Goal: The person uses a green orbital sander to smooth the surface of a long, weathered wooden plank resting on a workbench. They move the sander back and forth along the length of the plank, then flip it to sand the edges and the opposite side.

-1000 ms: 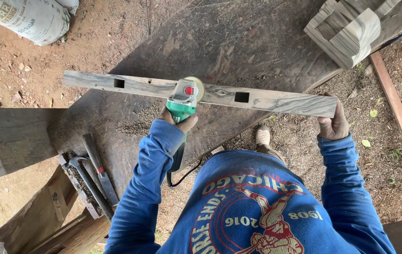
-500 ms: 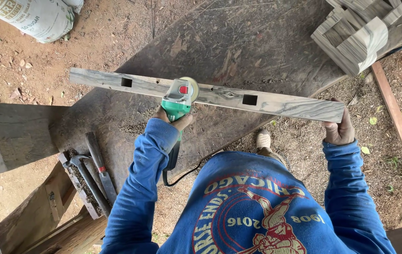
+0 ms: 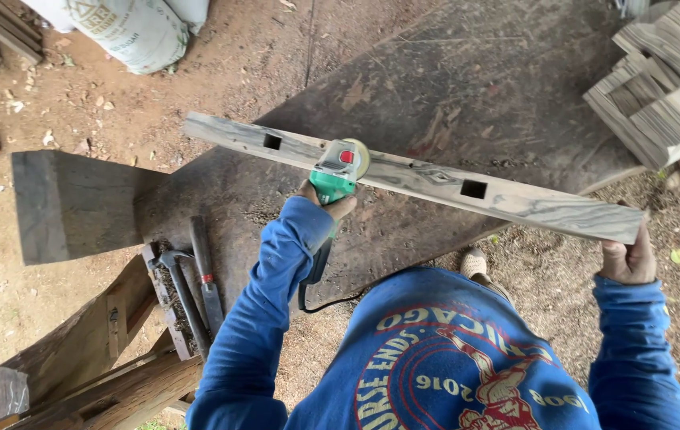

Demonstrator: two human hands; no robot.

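Left hand [image 3: 326, 201] wraps green grinder [image 3: 338, 171] on plank [image 3: 427, 180], frame centre; right hand [image 3: 629, 259] clasps plank's right end.

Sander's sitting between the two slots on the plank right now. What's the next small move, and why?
Probably ease the green sander along the plank toward the slot on the right-hand side. The left hand grips the sander mid-plank, the right hand steadies the plank's end, and a long stretch lies beyond the disc.
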